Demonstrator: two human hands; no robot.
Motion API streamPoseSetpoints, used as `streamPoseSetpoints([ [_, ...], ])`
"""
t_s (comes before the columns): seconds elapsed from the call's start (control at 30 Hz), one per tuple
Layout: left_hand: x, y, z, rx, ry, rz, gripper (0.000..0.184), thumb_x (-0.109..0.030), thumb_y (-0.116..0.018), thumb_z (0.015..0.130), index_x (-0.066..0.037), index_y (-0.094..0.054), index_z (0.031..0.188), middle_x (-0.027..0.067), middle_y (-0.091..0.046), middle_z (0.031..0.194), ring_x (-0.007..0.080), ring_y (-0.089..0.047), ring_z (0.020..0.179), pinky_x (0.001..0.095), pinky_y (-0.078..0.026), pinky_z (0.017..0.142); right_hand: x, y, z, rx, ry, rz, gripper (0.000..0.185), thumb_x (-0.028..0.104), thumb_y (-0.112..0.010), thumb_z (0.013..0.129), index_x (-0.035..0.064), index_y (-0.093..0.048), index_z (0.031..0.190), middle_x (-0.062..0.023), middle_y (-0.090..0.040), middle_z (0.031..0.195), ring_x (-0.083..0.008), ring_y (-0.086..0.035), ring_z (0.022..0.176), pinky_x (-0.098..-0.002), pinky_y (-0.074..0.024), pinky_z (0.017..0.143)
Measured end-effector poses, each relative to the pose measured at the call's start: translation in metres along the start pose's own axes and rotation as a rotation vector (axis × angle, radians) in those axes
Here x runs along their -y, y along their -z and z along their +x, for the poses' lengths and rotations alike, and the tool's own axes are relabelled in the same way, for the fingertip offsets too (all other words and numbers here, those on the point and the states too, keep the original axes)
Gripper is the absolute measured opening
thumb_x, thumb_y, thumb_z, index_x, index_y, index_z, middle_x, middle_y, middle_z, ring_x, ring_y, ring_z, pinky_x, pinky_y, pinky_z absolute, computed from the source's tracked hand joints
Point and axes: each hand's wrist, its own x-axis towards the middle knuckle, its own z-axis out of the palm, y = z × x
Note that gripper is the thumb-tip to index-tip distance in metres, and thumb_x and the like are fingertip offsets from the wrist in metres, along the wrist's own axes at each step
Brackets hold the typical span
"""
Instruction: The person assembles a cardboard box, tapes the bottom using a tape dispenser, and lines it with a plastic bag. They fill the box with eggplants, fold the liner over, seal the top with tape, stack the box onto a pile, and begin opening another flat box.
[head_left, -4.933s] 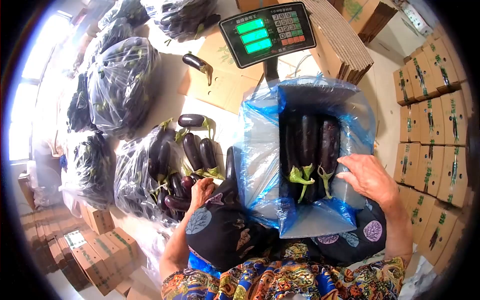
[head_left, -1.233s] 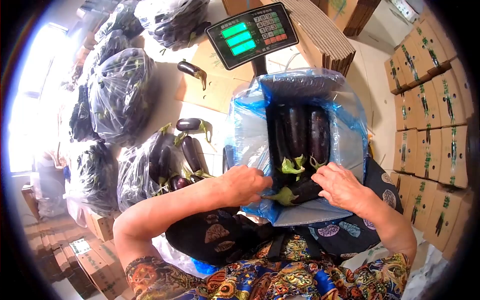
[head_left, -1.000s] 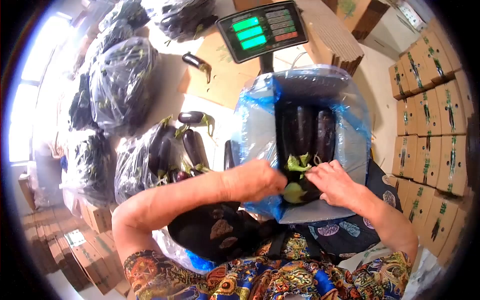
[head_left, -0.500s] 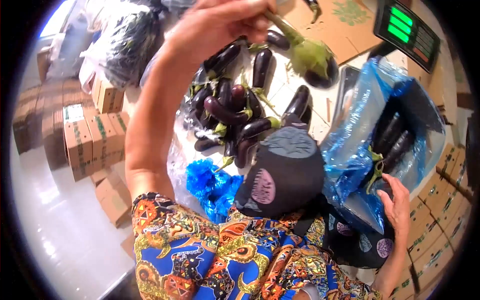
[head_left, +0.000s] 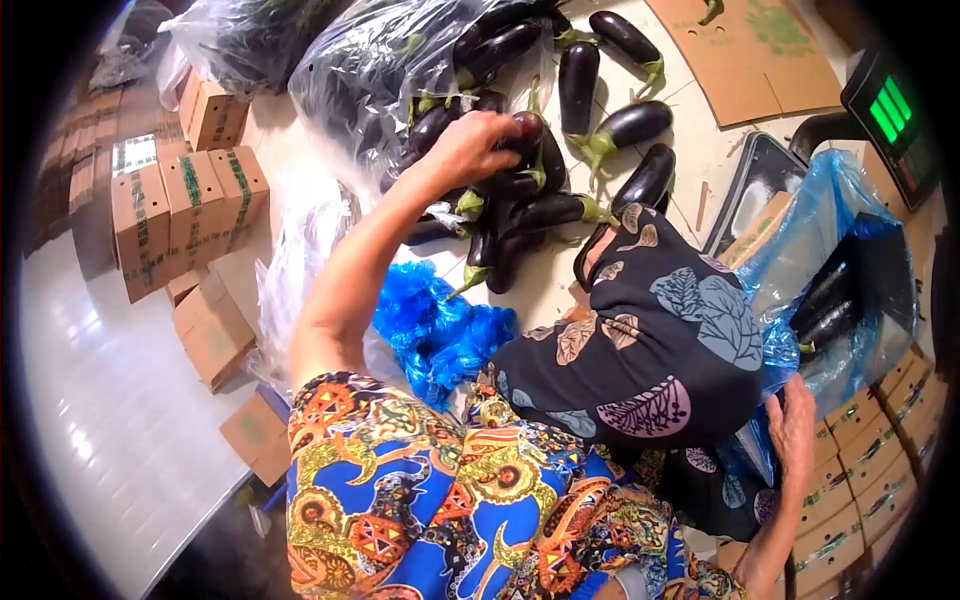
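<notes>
My left hand reaches into a heap of dark eggplants, its thumb and fingers closed around a reddish-purple eggplant. Other glossy eggplants lie around it, some with green stems, some under a clear plastic bag. On the right, my right hand grips the near edge of an open blue plastic bag. Inside that bag lie several eggplants. My knee in dark leaf-patterned trousers stands between the heap and the bag.
A crumpled blue plastic bag lies in front of the heap. Beyond the blue bag stands a scale display with green lit digits. Flattened cardboard lies at the back. Cardboard boxes are stacked left, more boxes right.
My left hand has come down from holding up an eggplant by its stem and is now on the heap. My right hand has moved from beside an eggplant stem to the bag's edge. The view has shifted.
</notes>
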Motion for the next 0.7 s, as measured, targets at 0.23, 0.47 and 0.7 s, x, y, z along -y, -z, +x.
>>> streamPoseSetpoints([
  [0.23,0.027,-0.045,-0.022,0.035,-0.221,0.809,0.019,-0.019,-0.066,0.072,-0.016,-0.071,0.091,0.0052,-0.055,0.098,0.0247,-0.049,0.104,0.0433,-0.033,0.103,-0.001,-0.011,0.014,0.036,0.071,0.022,0.025,0.003,-0.057,0.083,-0.0021,-0.057,0.108,-0.0261,-0.059,0.099,-0.0477,-0.054,0.092,-0.0457,-0.0462,0.080],
  [0.47,0.015,-0.026,-0.015,-0.143,-0.125,0.661,0.058,-0.030,-0.086,0.052,-0.015,-0.061,0.102,0.0074,-0.053,0.099,0.0271,-0.051,0.103,0.0431,-0.040,0.088,-0.008,-0.020,0.001,-0.075,0.084,-0.036,0.022,0.000,-0.059,0.082,-0.0040,-0.058,0.104,-0.0254,-0.060,0.097,-0.0467,-0.056,0.087,-0.0450,-0.0465,0.077],
  [0.7,0.026,-0.010,0.053,-0.478,-0.076,0.791,0.031,-0.020,-0.070,0.073,-0.014,-0.059,0.102,0.0080,-0.055,0.099,0.0287,-0.050,0.098,0.0437,-0.040,0.081,0.005,-0.002,0.008,0.034,0.000,0.058,0.029,-0.001,-0.058,0.083,-0.0023,-0.055,0.112,-0.0239,-0.059,0.106,-0.0452,-0.055,0.099,-0.0471,-0.0442,0.084],
])
